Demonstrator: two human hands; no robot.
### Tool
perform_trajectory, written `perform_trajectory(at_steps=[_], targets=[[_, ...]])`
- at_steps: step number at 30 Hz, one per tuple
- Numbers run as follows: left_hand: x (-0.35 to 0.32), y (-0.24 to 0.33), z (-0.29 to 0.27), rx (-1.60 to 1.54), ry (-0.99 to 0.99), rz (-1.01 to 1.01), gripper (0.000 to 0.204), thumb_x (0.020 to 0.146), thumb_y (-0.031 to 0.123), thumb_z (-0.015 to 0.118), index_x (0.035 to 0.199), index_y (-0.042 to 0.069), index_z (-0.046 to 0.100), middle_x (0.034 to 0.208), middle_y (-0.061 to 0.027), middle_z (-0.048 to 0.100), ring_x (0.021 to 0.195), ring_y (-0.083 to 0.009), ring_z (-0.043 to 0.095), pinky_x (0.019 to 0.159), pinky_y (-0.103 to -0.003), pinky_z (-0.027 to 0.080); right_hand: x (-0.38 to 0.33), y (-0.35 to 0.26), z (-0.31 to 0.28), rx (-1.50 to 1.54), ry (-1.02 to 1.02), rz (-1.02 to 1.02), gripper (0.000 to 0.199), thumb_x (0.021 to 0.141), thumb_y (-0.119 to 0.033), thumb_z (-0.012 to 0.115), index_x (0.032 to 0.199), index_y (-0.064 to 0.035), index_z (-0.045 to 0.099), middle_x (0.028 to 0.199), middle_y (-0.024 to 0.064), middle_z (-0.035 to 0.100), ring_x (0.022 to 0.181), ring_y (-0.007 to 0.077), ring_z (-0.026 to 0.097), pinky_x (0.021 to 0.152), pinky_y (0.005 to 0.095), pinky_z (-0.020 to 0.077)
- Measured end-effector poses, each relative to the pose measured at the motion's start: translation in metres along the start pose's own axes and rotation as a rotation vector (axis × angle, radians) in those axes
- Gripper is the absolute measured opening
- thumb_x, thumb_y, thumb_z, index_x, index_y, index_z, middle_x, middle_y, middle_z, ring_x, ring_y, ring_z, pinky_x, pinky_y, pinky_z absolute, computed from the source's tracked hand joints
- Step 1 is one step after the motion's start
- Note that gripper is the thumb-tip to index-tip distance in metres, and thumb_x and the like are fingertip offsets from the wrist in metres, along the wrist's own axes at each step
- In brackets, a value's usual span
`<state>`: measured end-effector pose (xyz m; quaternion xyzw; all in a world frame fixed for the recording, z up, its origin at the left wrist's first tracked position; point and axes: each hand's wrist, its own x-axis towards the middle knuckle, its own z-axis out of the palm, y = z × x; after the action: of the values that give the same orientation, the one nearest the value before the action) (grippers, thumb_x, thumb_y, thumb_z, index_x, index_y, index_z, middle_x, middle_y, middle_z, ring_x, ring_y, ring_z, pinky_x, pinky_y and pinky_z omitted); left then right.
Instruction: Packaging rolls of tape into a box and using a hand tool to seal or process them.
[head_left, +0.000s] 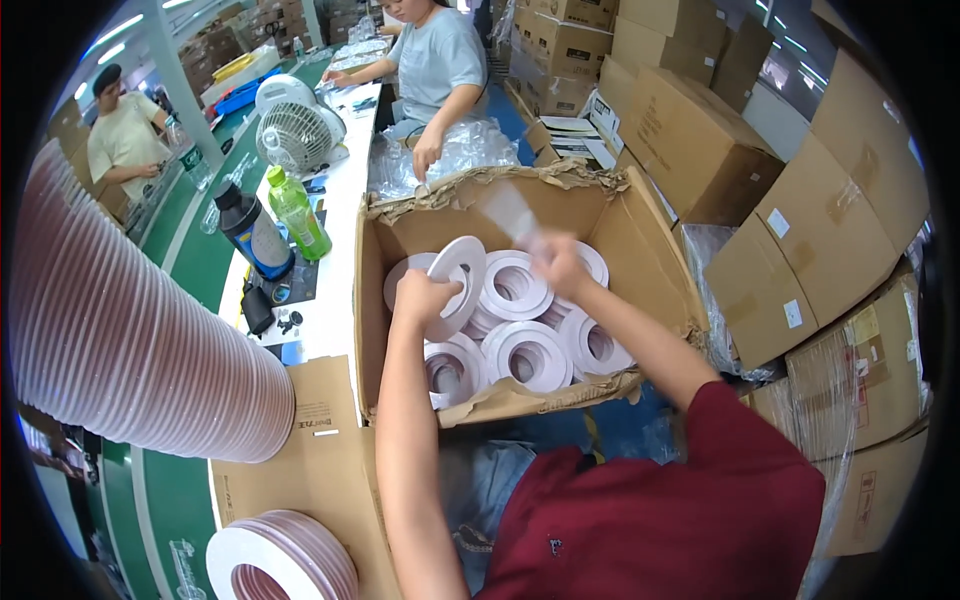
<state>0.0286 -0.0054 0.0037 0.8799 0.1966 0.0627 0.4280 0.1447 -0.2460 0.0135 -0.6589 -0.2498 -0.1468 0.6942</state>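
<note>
My left hand [424,303] is closed on the edge of a white flat ring [470,262], holding it tilted over an open cardboard box [655,255]. To its right, my right hand [562,268] is smeared by motion. From its fingers a pale, flat piece [508,212] extends up and away, too blurred to name. Inside the box, several stacks of the same white rings [527,357] stand side by side below both hands.
A tall leaning column of stacked rings [140,320] rises at left; a shorter ring stack [285,555] lies nearer. A dark bottle [255,230], green bottle [298,215] and fan [295,130] stand beyond. A co-worker [440,65] works behind the box. Cartons [700,140] crowd the right.
</note>
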Motion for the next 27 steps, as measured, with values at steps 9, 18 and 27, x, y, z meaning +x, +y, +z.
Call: perform_trajectory(at_steps=[9,18,27], targets=[[-0.001,-0.006,0.001,0.188,-0.089,-0.052,0.048,0.064,0.036,0.08,0.088,-0.005,0.074,0.087,-0.0246,0.071,0.084,-0.0322,0.071,0.079,-0.039,0.055,-0.001,0.02,-0.011,-0.318,-0.778,-0.23,0.019,0.08,-0.01,0.058,0.091,-0.0013,0.071,0.066,-0.0002,0.06,0.056,0.0082,0.049,0.05,0.0266,0.0398],[-0.003,0.001,0.002,0.038,-0.104,-0.088,0.038,0.069,0.03,0.077,0.081,-0.006,0.073,0.068,-0.0161,0.07,0.069,-0.0263,0.072,0.072,-0.035,0.056,0.0,0.015,0.014,0.054,-0.183,0.088,0.021,0.079,-0.009,0.061,0.095,0.0009,0.071,0.065,0.0027,0.061,0.056,0.0078,0.053,0.054,0.0262,0.0448],[-0.018,0.024,-0.006,0.393,-0.066,0.06,0.03,0.07,0.027,0.074,0.078,-0.002,0.074,0.076,-0.0199,0.07,0.071,-0.03,0.071,0.073,-0.04,0.056,-0.003,0.034,0.0,-0.104,-0.249,0.304,0.018,0.078,-0.004,0.059,0.089,0.0045,0.07,0.065,0.0045,0.062,0.055,0.0109,0.059,0.055,0.025,0.0481]])
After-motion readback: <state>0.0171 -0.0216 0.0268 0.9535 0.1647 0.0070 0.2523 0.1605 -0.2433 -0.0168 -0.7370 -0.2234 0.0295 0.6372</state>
